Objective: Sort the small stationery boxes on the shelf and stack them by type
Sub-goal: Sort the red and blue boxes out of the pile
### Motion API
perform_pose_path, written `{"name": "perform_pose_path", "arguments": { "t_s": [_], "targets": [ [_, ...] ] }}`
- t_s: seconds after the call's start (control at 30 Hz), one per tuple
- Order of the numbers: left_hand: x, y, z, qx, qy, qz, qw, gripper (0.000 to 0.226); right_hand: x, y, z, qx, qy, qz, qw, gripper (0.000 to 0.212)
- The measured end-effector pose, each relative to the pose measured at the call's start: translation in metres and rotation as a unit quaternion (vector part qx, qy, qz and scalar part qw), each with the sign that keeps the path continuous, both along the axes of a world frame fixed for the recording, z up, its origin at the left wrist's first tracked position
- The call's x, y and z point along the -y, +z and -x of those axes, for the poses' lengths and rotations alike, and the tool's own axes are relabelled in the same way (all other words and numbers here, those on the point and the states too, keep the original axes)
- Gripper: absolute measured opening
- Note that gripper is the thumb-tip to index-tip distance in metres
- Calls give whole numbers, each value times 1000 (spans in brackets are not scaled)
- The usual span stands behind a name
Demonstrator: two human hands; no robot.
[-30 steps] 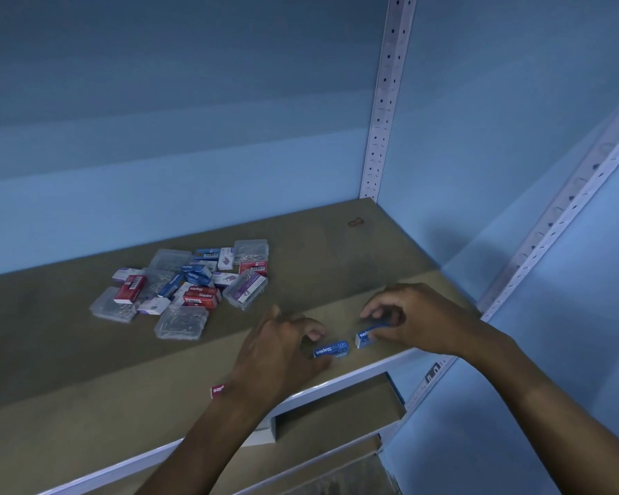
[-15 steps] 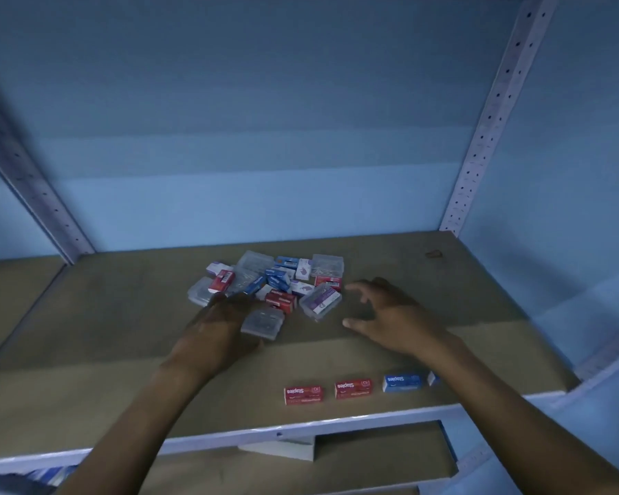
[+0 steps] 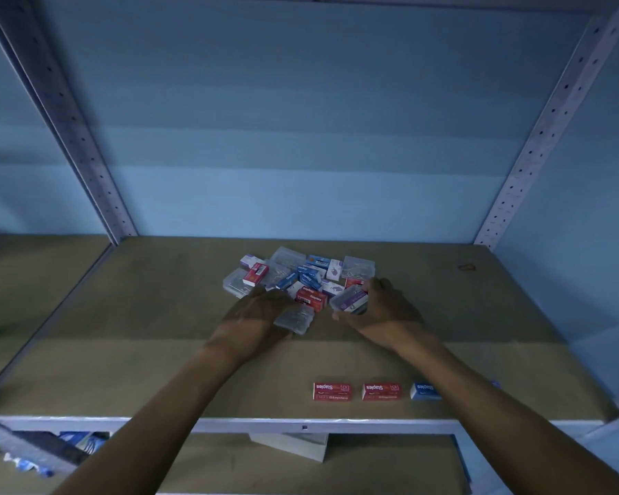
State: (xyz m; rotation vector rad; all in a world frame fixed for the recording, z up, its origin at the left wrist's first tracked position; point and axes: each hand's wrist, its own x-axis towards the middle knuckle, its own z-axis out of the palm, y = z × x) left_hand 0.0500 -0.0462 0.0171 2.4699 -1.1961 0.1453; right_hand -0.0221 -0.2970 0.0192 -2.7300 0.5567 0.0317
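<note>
A wide brown shelf board (image 3: 122, 351) with a pale metal front edge runs between two perforated metal uprights (image 3: 86, 166) set against a blue wall (image 3: 301, 119). Below the front edge a lower shelf (image 3: 372, 469) shows, with a flat pale box (image 3: 293, 446) lying on it. Both bare forearms reach in from the bottom of the view toward the middle of the board, where a loose pile of small boxes (image 3: 301, 276) lies: clear plastic cases, red ones, blue ones and white ones with purple print, overlapping at all angles. The left hand (image 3: 254, 316) lies palm down at the pile's near edge, its fingers over a clear plastic case (image 3: 295, 319); whether it grips the case or only rests on it cannot be told. The right hand (image 3: 383, 312) is curled around a clear case with a purple label (image 3: 349, 300) at the pile's near right corner, thumb on the near side and fingers on the far side, grasping it. Near the front edge, well apart from the pile, three staple boxes lie flat in a row with small gaps: a red box (image 3: 332, 391), a second red box (image 3: 382, 391) to its right, and a blue box (image 3: 424, 391) partly hidden by the right forearm. A small dark mark (image 3: 466, 267) lies on the board toward the far right corner.
</note>
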Motion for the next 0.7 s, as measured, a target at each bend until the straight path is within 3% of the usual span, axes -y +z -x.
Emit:
{"name": "perform_pose_path", "arguments": {
  "t_s": [0.23,0.4,0.53,0.7],
  "targets": [
    [5,5,-5,-25,14,-23,999,40,-2,-2,1,1,-11,-28,1000,91],
    [4,13,-10,27,-14,-99,995,35,-4,2,-1,19,-13,-57,998,90],
    [3,19,-7,50,-19,-95,994,33,0,10,2,28,39,-81,996,82],
    [0,27,-7,-30,-29,-114,993,32,3,23,6,-4,144,-98,985,74]
  ]
}}
